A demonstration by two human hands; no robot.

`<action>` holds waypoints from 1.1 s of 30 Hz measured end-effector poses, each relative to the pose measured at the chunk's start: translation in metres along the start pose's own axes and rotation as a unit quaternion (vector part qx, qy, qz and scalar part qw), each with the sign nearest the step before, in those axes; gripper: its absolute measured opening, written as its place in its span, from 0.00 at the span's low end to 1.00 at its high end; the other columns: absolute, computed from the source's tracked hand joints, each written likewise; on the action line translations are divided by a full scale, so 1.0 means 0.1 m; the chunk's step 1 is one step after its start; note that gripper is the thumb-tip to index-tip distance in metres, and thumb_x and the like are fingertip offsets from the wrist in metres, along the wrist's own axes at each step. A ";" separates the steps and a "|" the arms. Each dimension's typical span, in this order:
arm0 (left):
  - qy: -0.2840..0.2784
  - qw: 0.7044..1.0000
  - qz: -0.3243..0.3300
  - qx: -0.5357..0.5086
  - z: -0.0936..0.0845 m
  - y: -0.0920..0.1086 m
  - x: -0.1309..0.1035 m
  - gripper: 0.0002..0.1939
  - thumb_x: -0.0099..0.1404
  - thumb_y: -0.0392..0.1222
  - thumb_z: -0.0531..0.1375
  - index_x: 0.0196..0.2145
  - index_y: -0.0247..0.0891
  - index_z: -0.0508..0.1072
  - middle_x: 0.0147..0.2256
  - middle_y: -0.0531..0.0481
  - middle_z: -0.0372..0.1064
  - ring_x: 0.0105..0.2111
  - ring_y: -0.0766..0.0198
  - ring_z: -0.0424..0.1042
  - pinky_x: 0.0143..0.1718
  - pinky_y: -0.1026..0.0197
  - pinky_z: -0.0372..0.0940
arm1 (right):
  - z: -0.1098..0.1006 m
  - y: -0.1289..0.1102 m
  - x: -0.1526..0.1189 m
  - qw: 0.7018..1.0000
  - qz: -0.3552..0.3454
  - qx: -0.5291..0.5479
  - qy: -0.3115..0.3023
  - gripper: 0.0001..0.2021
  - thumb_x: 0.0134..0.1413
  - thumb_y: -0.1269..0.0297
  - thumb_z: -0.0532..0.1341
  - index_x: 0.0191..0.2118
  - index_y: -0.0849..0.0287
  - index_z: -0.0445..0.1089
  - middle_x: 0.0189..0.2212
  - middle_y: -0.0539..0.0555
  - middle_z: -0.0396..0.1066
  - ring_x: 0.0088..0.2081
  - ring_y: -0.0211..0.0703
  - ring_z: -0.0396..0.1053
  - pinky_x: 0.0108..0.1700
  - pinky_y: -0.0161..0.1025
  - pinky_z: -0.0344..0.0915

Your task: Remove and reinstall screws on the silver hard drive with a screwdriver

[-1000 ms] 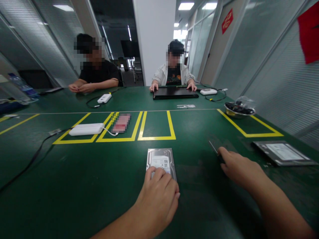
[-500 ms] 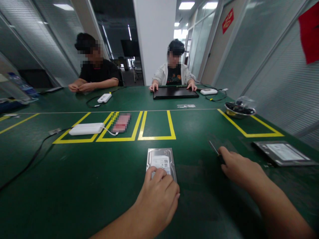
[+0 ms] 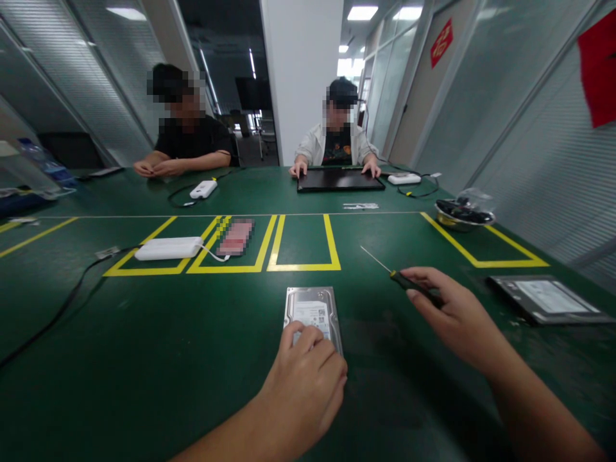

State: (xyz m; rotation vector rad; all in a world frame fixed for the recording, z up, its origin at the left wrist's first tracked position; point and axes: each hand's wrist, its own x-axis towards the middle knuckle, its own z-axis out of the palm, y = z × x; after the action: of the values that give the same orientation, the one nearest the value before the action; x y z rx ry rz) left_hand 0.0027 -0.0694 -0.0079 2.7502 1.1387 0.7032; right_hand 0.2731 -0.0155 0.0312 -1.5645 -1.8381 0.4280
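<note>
The fingers [image 3: 310, 333] of the left hand [image 3: 310, 378] are bent over the near end of a silver, rectangular metal hard drive [image 3: 312, 305], holding it; their tips are mostly hidden. The drive lies label up on the dark green, smooth-topped bench [image 3: 192, 346]. To the right of the drive, the right hand's [image 3: 455, 314] fingers are closed around the dark handle of a thin-shafted screwdriver [image 3: 418, 286], its metal tip apart from the drive, beyond its right far corner. Farther right of the drive is a flat, dark rectangular device [image 3: 553, 296] with a pale label. Just beyond the drive is a yellow tape outline [image 3: 303, 266]; beyond and left of it, a long white plastic block [image 3: 168, 248] and a blurred pinkish rectangle [image 3: 235, 237]. Well beyond the drive, a person in a light jacket [image 3: 315, 144] has both hands on a flat black panel [image 3: 341, 180].
</note>
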 end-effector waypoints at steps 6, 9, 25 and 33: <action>0.001 1.000 -0.007 -0.008 0.00 0.01 -0.01 0.04 0.67 0.39 0.58 0.34 0.39 0.71 0.32 0.49 0.70 0.39 0.55 0.63 0.50 0.44 0.49 | 0.07 -0.06 -0.03 0.969 0.017 0.242 0.035 0.19 0.52 0.56 0.68 0.46 0.59 0.68 0.45 0.57 0.71 0.47 0.47 0.70 0.48 0.40 0.69; 0.005 1.000 -0.013 -0.016 0.00 0.01 -0.02 0.04 0.67 0.39 0.58 0.34 0.39 0.71 0.32 0.49 0.70 0.39 0.55 0.63 0.51 0.43 0.49 | 0.09 -0.08 -0.03 0.945 0.055 0.315 0.065 0.21 0.47 0.57 0.69 0.45 0.58 0.65 0.45 0.58 0.71 0.45 0.46 0.71 0.44 0.39 0.70; 0.008 0.999 -0.033 -0.043 0.00 0.02 -0.02 0.03 0.66 0.39 0.58 0.34 0.40 0.71 0.33 0.50 0.69 0.39 0.55 0.63 0.51 0.42 0.48 | 0.25 -0.19 -0.12 0.884 0.059 0.464 0.021 0.20 0.59 0.51 0.62 0.52 0.54 0.61 0.41 0.56 0.72 0.39 0.43 0.73 0.42 0.40 0.73; 0.003 0.999 -0.036 -0.037 -0.02 0.02 -0.01 0.03 0.66 0.40 0.59 0.34 0.40 0.71 0.32 0.50 0.69 0.39 0.54 0.63 0.50 0.42 0.49 | 0.35 -0.29 -0.26 0.899 -0.045 0.436 -0.013 0.15 0.60 0.61 0.66 0.50 0.54 0.67 0.39 0.53 0.73 0.39 0.43 0.75 0.41 0.39 0.76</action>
State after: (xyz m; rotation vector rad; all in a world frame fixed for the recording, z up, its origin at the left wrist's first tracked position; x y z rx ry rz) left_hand 0.0021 -0.0715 -0.0062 2.6339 1.1827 0.7296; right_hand 0.2294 -0.0412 0.0178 -0.8442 -1.3978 1.0534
